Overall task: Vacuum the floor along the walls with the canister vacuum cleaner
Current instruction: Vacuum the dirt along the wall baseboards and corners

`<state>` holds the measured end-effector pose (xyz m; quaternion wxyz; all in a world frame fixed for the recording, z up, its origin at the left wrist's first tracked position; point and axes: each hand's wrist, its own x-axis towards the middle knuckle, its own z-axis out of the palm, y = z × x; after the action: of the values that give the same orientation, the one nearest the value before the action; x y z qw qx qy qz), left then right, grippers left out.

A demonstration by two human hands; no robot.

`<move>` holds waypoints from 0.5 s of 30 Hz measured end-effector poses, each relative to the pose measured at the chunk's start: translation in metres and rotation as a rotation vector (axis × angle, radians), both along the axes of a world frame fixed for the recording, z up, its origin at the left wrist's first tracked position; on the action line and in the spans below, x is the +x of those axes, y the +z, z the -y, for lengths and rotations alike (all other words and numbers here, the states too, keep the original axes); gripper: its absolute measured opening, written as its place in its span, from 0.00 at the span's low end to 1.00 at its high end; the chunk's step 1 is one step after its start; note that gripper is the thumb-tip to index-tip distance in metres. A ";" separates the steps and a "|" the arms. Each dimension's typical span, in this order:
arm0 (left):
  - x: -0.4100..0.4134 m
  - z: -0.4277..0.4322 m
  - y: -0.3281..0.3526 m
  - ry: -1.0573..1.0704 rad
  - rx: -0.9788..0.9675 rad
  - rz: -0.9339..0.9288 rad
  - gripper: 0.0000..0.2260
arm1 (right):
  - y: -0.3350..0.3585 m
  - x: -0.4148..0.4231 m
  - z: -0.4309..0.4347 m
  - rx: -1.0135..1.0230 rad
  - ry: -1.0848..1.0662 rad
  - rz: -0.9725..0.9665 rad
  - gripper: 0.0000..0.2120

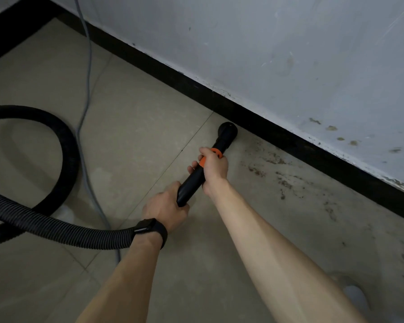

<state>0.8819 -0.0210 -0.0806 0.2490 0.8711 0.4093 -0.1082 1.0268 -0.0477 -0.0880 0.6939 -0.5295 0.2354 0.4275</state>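
A black vacuum wand (193, 183) with an orange collar (214, 153) slants from the middle of the view toward the wall. Its round black nozzle (227, 131) sits on the tiled floor right against the black skirting board (289, 141). My right hand (214, 167) grips the wand at the orange collar. My left hand (165, 207), with a dark watch on the wrist, grips the wand's lower end where the ribbed black hose (56, 227) joins. The hose loops away to the left. The canister is out of view.
A grey power cable (86, 94) runs along the floor from the wall at the top left down past the hose. Dark dirt specks (275, 169) lie on the floor by the skirting, right of the nozzle. A stained white wall (289, 54) rises behind.
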 end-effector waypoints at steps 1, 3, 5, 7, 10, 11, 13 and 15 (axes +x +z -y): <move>-0.008 0.002 0.001 -0.027 -0.003 -0.015 0.09 | -0.002 -0.009 0.006 0.005 -0.016 -0.012 0.13; -0.029 0.004 0.003 -0.077 0.000 -0.048 0.10 | -0.004 -0.030 0.017 0.016 -0.044 -0.038 0.10; -0.053 0.005 0.006 -0.119 0.022 -0.072 0.10 | -0.005 -0.054 0.026 0.026 -0.070 -0.058 0.10; -0.073 0.006 0.009 -0.158 0.050 -0.084 0.11 | -0.004 -0.078 0.036 0.018 -0.085 -0.068 0.11; -0.093 0.010 0.013 -0.231 0.085 -0.124 0.11 | -0.002 -0.102 0.050 -0.014 -0.131 -0.075 0.11; -0.097 0.012 0.014 -0.249 0.089 -0.128 0.11 | -0.002 -0.107 0.054 -0.026 -0.148 -0.077 0.10; -0.099 0.016 0.017 -0.276 0.101 -0.139 0.10 | -0.001 -0.112 0.062 -0.046 -0.166 -0.080 0.10; -0.097 0.018 0.019 -0.300 0.110 -0.156 0.10 | 0.000 -0.111 0.067 -0.051 -0.169 -0.082 0.09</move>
<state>0.7845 -0.0393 -0.0615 0.1494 0.9236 0.2984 -0.1888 0.9154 -0.1149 -0.0882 0.7036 -0.5073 0.3183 0.3825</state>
